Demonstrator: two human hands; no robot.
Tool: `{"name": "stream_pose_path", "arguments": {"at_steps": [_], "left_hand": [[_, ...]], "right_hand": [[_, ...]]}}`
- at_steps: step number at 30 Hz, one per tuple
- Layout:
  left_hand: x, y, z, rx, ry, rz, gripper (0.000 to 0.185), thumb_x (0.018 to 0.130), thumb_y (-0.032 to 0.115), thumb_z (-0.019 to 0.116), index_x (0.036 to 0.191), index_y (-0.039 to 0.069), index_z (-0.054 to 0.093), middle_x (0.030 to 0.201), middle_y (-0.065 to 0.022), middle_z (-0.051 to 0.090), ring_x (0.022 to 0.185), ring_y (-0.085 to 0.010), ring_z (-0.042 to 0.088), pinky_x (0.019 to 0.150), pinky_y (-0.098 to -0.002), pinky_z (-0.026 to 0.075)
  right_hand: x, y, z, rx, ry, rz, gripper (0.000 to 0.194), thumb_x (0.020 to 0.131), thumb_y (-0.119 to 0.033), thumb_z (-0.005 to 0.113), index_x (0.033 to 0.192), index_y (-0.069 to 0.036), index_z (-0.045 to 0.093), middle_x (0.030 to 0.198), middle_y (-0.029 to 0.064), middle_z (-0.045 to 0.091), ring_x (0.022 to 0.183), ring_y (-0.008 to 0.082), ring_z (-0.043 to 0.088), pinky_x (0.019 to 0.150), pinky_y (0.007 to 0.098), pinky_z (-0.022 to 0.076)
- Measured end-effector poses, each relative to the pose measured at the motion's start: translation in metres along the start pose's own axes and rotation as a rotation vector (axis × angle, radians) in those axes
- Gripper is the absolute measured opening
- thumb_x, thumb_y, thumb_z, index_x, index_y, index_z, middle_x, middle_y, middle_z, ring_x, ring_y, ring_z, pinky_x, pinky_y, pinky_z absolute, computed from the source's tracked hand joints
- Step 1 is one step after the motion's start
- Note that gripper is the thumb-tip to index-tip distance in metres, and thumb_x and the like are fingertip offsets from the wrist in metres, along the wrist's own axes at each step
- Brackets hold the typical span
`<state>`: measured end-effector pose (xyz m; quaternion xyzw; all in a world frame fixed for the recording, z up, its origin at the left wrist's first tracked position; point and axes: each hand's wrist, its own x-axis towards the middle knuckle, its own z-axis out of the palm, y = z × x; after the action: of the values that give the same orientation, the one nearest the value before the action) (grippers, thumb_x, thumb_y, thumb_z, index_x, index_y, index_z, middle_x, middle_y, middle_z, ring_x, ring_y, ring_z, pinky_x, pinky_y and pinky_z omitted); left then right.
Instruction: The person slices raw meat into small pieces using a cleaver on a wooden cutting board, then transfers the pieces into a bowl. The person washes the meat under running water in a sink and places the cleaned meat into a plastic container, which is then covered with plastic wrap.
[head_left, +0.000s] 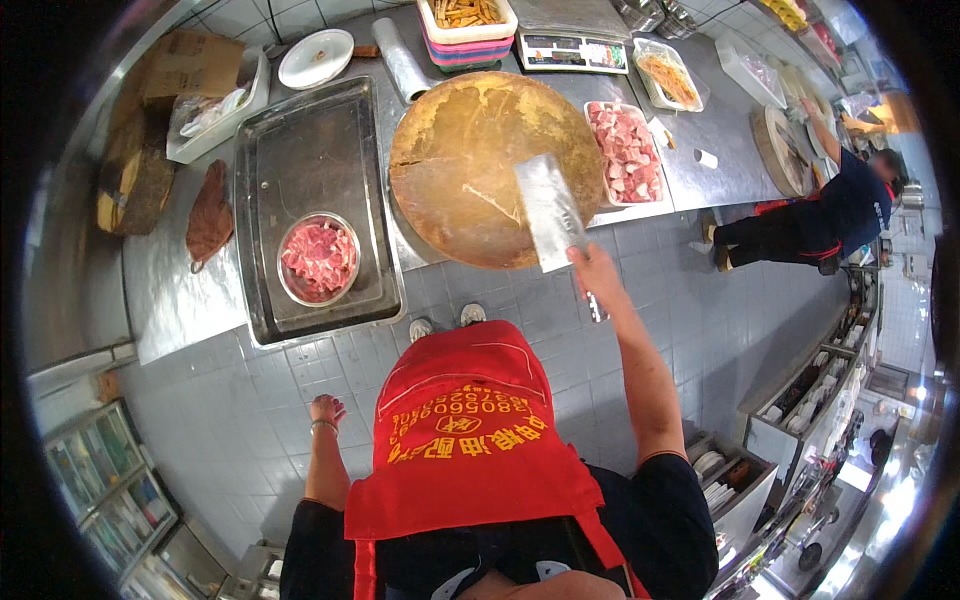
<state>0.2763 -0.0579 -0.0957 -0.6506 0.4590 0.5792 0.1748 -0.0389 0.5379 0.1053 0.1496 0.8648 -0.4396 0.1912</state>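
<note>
A cleaver (551, 214) with a broad steel blade is held by its handle in my right hand (600, 279). Its blade lies over the right part of a round wooden chopping block (465, 142), whose surface carries a crack and a few pale scraps. My left hand (328, 409) hangs low at my side above the floor, holding nothing, fingers loosely bent. Just right of the block, a white basket (587, 154) is filled with cubed raw meat (624, 150). To the left, a metal bowl of sliced raw meat (320, 257) sits in a large dark metal tray (304, 150).
Behind the block are stacked plastic baskets (469, 54), a roll of plastic film (397, 60) and a digital scale (574, 52). A brown cloth (210, 217) lies left of the tray. At the right, a co-worker (847, 202) stands by another round board (780, 154).
</note>
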Motion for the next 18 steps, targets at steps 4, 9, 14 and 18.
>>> {"name": "stream_pose_path", "arguments": {"at_steps": [4, 9, 14, 18], "left_hand": [[-0.02, -0.004, 0.029, 0.049, -0.037, 0.138, 0.023, 0.093, 0.021, 0.049, 0.114, 0.012, 0.054, 0.094, -0.0068, 0.063, 0.082, -0.0232, 0.065, 0.069, -0.0425, 0.056], [-0.047, -0.017, 0.055, 0.107, -0.05, 0.077, 0.027, 0.095, 0.021, 0.05, 0.121, 0.014, 0.053, 0.096, -0.0063, 0.064, 0.081, -0.0224, 0.065, 0.069, -0.0414, 0.055], [-0.074, -0.027, 0.061, 0.064, 0.019, 0.148, 0.021, 0.095, 0.019, 0.049, 0.115, 0.016, 0.055, 0.089, -0.0039, 0.063, 0.075, -0.0208, 0.063, 0.067, -0.0418, 0.053], [-0.078, -0.073, 0.041, 0.022, 0.095, 0.033, 0.021, 0.095, 0.021, 0.051, 0.115, 0.015, 0.054, 0.089, -0.0045, 0.063, 0.077, -0.0214, 0.064, 0.065, -0.0424, 0.053]], "right_hand": [[0.013, 0.015, -0.017, 0.103, 0.033, 0.064, 0.044, 0.097, -0.04, 0.057, 0.094, 0.002, 0.048, 0.054, 0.0113, 0.053, 0.039, 0.0227, 0.054, 0.039, 0.0385, 0.0438], [0.002, -0.023, 0.022, -0.039, -0.176, -0.046, 0.042, 0.098, -0.04, 0.056, 0.086, -0.001, 0.047, 0.052, 0.0081, 0.049, 0.037, 0.0191, 0.048, 0.036, 0.0342, 0.039], [0.058, -0.018, -0.022, -0.128, -0.107, 0.009, 0.045, 0.098, -0.041, 0.053, 0.099, 0.004, 0.051, 0.06, 0.0183, 0.058, 0.041, 0.0256, 0.058, 0.038, 0.0408, 0.0451], [0.052, -0.047, 0.028, -0.157, -0.266, -0.122, 0.043, 0.099, -0.038, 0.052, 0.097, 0.004, 0.05, 0.063, 0.0201, 0.059, 0.041, 0.0264, 0.058, 0.04, 0.042, 0.0458]]}}
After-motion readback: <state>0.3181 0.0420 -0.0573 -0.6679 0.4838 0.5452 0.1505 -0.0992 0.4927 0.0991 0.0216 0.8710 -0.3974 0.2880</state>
